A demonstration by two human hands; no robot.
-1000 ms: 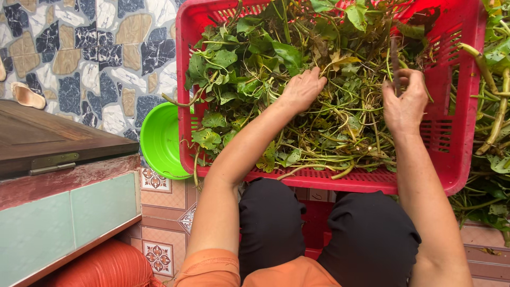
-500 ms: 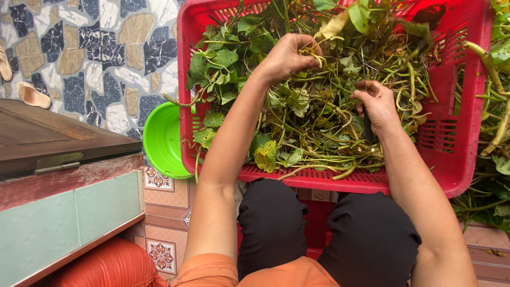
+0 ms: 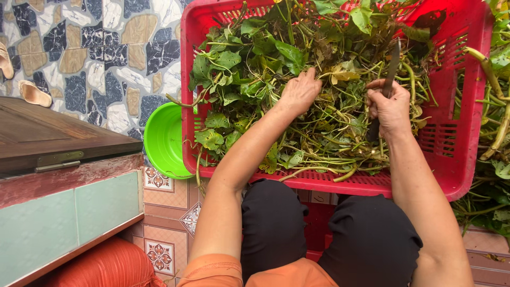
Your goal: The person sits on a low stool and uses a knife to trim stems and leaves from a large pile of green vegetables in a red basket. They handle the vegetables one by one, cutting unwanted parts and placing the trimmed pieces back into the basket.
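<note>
While the left hand (image 3: 300, 93) lies palm down with its fingers loosely spread and sunk into the leafy vine greens (image 3: 255, 69), the right hand (image 3: 390, 109) is closed in a fist around the dark handle of a knife (image 3: 390, 74), whose blade points up and away from the person over the stems. Half a second ago the left hand was lifted higher, near the far side of the heap, and gripped a bunch of stems; now it has come down toward the middle and rests flat. The right hand, which then lay open on the greens with no blade showing, has moved to the right and now shows the knife upright.

The greens fill a red slotted plastic crate (image 3: 457, 159) that stands in front of the person's knees (image 3: 340, 234), clad in black. Tangled stems and leaves crowd between the two hands and cover the lower part of the knife. A bright green plastic basin (image 3: 162, 141) sits just beside the crate's left wall, partly under it. More cut stems (image 3: 496, 122) lie outside the crate on the right. To the left stands a wooden tabletop (image 3: 48, 135) with a metal hinge, and two sandals (image 3: 32, 93) rest on the patterned stone floor (image 3: 95, 58) beyond it.
</note>
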